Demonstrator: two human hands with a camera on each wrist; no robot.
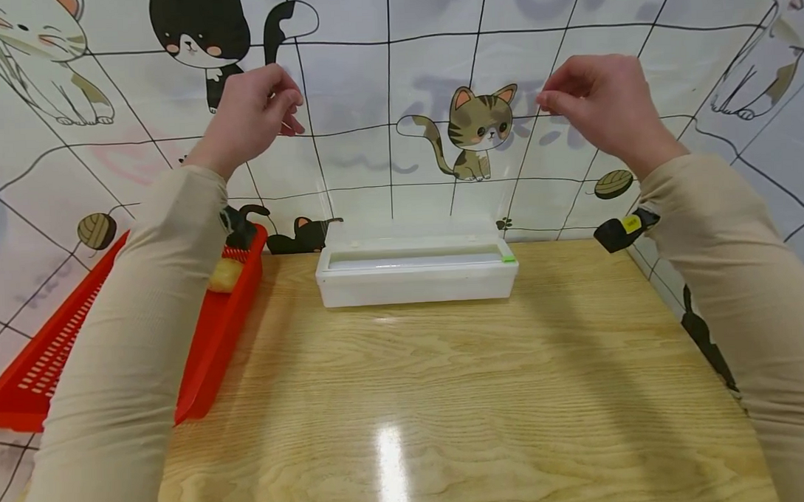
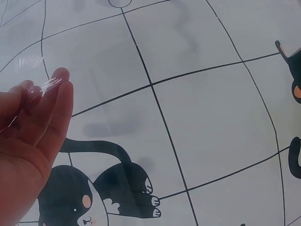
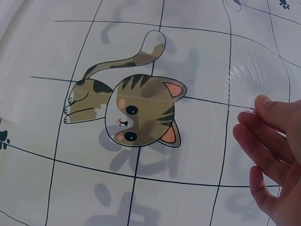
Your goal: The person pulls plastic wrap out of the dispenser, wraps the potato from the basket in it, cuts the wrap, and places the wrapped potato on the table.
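My left hand [image 1: 254,112] is raised in front of the wall at the left, pinching clear cling film [image 2: 51,84] between thumb and fingers. Level with it on the right, my right hand [image 1: 603,103] pinches the film's other corner, where creases fan out from the cling film [image 3: 245,89] in the right wrist view. The sheet is nearly invisible in the head view; faint edges run down toward a white cling film dispenser [image 1: 416,287] on the table. Inside the dispenser's opening lies a pale roll [image 1: 416,262], with a small green piece [image 1: 509,259] at its right end.
A red plastic basket [image 1: 222,346] stands at the left, partly behind the left sleeve, with a yellowish rounded item [image 1: 225,275] inside. The wood-grain table [image 1: 446,382] meets a cat-patterned sheet [image 1: 356,83] behind. A black strap with a yellow label [image 1: 632,223] hangs by the right wrist.
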